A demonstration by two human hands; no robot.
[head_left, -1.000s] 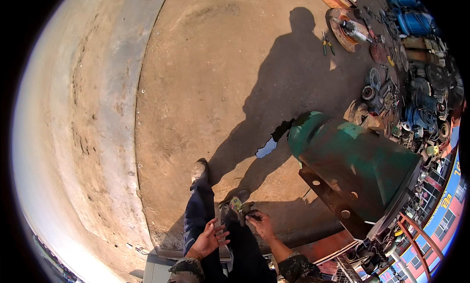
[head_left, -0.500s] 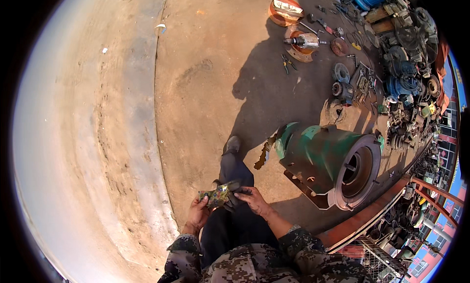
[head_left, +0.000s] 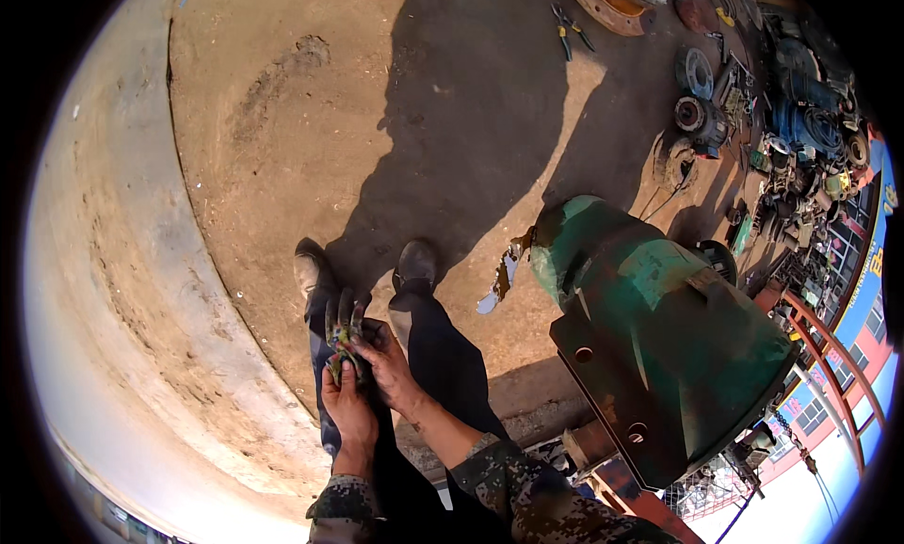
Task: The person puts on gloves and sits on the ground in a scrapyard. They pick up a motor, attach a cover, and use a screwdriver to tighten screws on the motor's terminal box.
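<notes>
glove (head_left: 344, 316), dark at the fingers and brightly patterned toward the cuff, sits between the two bare hands, its fingers pointing away from the body. the left hand (head_left: 348, 414) has its thumb and fingers closed on the patterned end, from below. the right hand (head_left: 388, 363) pinches the glove from the right side, thumb over the pattern, and hides part of it; whether a second glove is bunched in there, i cannot tell. the glove overlaps the trouser legs (head_left: 433, 356), a little behind two worn boots (head_left: 414, 262).

to the right, well apart from the hands, a big green housing (head_left: 650, 299) with a dark, holed plate (head_left: 603, 379) along its near side takes up the ground. a jagged, shiny strip (head_left: 505, 276) lies at its left end. farther off are pliers (head_left: 566, 38), a grey ring (head_left: 697, 73) and heaped machine parts (head_left: 800, 135).

yellow lettering shows on a blue sign band (head_left: 867, 262) at the right rim, too small and bent to read surely.
</notes>
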